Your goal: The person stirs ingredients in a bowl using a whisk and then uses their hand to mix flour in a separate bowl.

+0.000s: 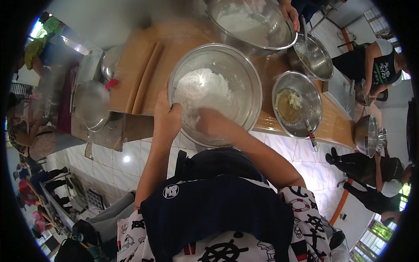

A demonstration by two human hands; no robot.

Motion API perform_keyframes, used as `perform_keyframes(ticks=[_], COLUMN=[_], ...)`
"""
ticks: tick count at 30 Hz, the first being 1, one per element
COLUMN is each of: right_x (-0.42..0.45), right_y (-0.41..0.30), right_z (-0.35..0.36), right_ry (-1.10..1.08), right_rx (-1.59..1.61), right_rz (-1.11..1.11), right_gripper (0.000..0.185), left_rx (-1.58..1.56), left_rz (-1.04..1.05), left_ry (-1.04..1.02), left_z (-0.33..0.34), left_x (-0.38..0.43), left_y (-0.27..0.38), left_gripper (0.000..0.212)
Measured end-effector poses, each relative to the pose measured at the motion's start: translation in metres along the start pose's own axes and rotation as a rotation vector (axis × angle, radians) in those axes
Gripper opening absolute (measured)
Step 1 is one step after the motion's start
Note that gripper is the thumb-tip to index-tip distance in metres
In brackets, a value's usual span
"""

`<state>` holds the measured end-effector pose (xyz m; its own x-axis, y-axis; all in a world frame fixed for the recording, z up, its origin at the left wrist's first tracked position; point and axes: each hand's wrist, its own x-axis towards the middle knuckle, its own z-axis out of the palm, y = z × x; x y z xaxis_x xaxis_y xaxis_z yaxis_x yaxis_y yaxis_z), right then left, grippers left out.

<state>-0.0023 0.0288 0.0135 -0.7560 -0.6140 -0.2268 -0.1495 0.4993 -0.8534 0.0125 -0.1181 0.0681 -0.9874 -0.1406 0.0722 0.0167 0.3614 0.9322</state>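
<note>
A large stainless steel mixing bowl [253, 77] with white flour [204, 83] in it stands at the table's near edge. My left hand [168, 113] grips its left rim, thumb over the edge. Inside the bowl, my right hand [212, 122] is blurred by motion at the near side of the flour; whether its fingers hold anything cannot be told. To the right rests a steel bowl [312, 95] holding a yellowish mixture [289, 104] and a whisk [311, 134], whose handle leans over the near rim.
Beyond, a co-worker's hand [290, 15] holds another flour bowl [226, 36]. A bowl with a whisk [316, 60] and a metal tray [340, 93] lie right. Left are a brown table edge [145, 78], steel bowls [91, 104] and a wire whisk [73, 85]. Several people stand around.
</note>
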Motion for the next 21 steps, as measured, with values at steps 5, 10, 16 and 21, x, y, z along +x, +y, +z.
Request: perform_keyframes(ticks=[5, 10, 16, 21], right_x=[0.005, 0.018, 0.018, 0.062], right_y=[0.031, 0.051, 0.024, -0.006], right_z=[0.010, -0.010, 0.015, 0.000], right_ry=[-0.204, 0.131, -0.166, 0.026], right_rx=[-0.526, -0.736, -0.622, -0.380], right_rz=[0.089, 0.027, -0.074, -0.141], right_gripper=[0.027, 0.022, 0.018, 0.019], left_rx=[-0.048, -0.030, 0.010, -0.055], left_rz=[-0.093, -0.010, 0.020, -0.026], left_ry=[0.008, 0.006, 0.039, 0.010], left_z=[-0.002, -0.003, 0.001, 0.002], left_x=[-0.002, -0.003, -0.002, -0.004], left_y=[0.001, 0.001, -0.004, 0.003], left_gripper=[0.060, 0.060, 0.058, 0.059])
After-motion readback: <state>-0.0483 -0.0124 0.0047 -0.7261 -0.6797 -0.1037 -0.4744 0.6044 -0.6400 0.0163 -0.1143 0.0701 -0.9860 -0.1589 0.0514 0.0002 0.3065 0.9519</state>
